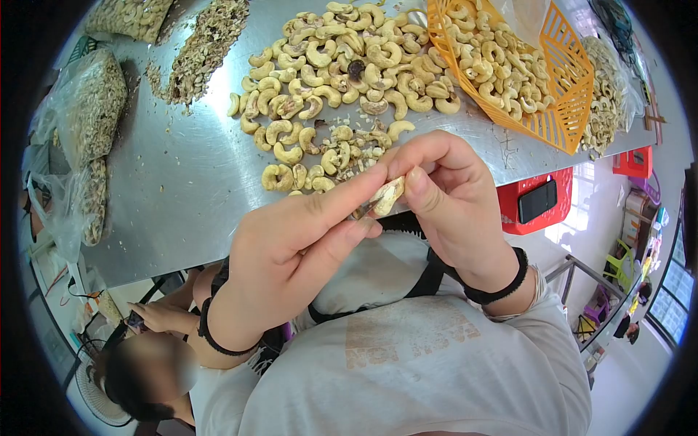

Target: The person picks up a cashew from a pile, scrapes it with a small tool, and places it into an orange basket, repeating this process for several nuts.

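Above the near table edge, my two hands meet at the fingertips. Thumb and index finger of my right hand point(458, 200) pinch a pale cashew nut point(390, 195). My left hand point(298, 236) is closed around a small, dark, shiny blade-like tool point(363, 209), its tip against the cashew and most of it hidden by the fingers. Just beyond the hands lies a spread pile of cashew nuts point(327, 58), some with brown skin patches. Small broken bits point(349, 120) are scattered among the nearest ones.
An orange basket point(563, 94) of cashews stands at right, beside a bag of nuts point(602, 94). Bags of fragments point(94, 109) and a loose heap point(207, 51) sit at left on the metal table point(174, 211). A phone point(538, 201) rests on a red stool point(509, 211). Another person point(156, 370) sits at lower left.
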Demonstrator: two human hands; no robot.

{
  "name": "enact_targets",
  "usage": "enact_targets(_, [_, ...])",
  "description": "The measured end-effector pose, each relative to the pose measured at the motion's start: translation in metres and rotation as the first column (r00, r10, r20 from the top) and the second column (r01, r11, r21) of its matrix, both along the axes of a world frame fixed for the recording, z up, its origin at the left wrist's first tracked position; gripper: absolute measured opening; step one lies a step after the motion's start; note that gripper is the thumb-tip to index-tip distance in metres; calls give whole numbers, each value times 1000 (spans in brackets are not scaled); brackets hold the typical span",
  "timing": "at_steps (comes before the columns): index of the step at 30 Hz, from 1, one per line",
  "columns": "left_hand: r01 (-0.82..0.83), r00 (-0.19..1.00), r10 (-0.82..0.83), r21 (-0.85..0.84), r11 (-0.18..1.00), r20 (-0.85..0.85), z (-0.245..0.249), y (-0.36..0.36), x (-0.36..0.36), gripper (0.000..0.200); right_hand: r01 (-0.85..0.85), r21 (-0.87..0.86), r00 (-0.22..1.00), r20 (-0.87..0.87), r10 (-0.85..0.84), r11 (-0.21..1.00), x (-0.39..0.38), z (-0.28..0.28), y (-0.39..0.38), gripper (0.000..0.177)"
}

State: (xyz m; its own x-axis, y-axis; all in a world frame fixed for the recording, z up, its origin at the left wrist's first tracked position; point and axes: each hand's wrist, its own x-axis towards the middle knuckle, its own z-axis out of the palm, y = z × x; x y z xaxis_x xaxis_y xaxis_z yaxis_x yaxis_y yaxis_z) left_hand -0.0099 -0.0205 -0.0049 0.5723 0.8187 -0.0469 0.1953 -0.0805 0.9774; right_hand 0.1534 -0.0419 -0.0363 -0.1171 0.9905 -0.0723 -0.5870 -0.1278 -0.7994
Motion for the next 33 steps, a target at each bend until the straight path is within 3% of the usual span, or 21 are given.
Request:
enact_targets(10, [-38, 999, 36, 99, 994, 24, -3, -2, 1, 30, 18, 41, 999, 42, -20, 999, -1, 2, 1, 13])
enact_targets(12, [-70, 987, 117, -365, 928, 106, 5, 0, 0, 32, 22, 47, 994, 105, -27, 999, -1, 1, 0, 13])
enact_targets(16, [-63, 993, 97, -374, 925, 70, 4, 0, 1, 31, 13, 66, 992, 124, -21, 998, 0, 1, 0, 13])
enact_targets(18, [-158, 984, 168, -138, 978, 67, -5, -3, 5, 31, 23, 29, 986, 163, -27, 999, -1, 3, -1, 13])
enact_targets(19, [-157, 984, 168, -139, 978, 67, -6, -3, 5, 31, 23, 28, 986, 163, -27, 999, -1, 3, -2, 13])
enact_targets(21, [-157, 986, 158, 30, 987, -55, -9, -3, 3, 29, 21, 10, 989, 146, -22, 1000, -2, 2, -2, 13])
enact_targets(24, [-244, 968, 247, 73, 967, -34, -13, -6, 5, 27, -29, -62, 999, 18, 31, 998, -2, 4, 0, 14])
enact_targets(27, [-189, 978, 187, -4, 982, -93, -3, -5, 3, 22, -99, -110, 993, -75, 91, 989, -1, 1, 2, 15])
enact_targets(31, [-187, 981, 186, -26, 982, -50, -3, -3, 5, 23, -93, -94, 988, -128, 80, 991, -2, -1, 1, 16])
enact_targets(33, [-100, 993, 106, 117, 988, -44, -6, 0, 6, 23, -72, -114, 992, -111, 59, 991, -2, -1, 1, 15])
